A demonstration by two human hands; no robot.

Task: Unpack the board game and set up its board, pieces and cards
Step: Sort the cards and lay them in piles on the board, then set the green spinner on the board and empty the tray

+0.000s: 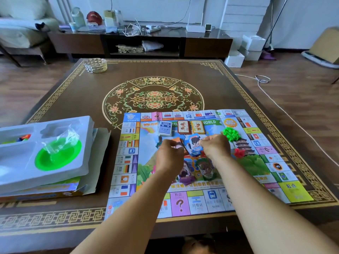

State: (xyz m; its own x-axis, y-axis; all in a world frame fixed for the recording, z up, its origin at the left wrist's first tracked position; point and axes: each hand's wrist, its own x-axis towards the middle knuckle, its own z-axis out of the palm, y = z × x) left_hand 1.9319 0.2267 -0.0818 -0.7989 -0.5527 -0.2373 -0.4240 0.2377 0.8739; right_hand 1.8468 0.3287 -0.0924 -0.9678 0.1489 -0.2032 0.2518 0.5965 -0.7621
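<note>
The paper game board [126, 160] lies flat on the near right part of the table. On its upper middle sit a blue-grey card deck [165, 128] and two red-and-gold card decks [183, 127] [198, 127]. A heap of green plastic pieces [231, 134] and a few red pieces [239, 153] lie at the right. My left hand [169, 154] and my right hand [215, 147] hover over the board's centre, fingers curled, together pinching a blue character card [193, 145]. Under my left hand an orange card [177, 140] shows. More character cards [185, 173] lie below my hands.
The white plastic box tray [77, 125] sits on the game box [45, 194] at the table's left, with a green bowl [58, 154], a crumpled clear bag and coloured pieces inside. A glass ashtray [95, 65] stands at the far left corner. A TV cabinet stands behind the table.
</note>
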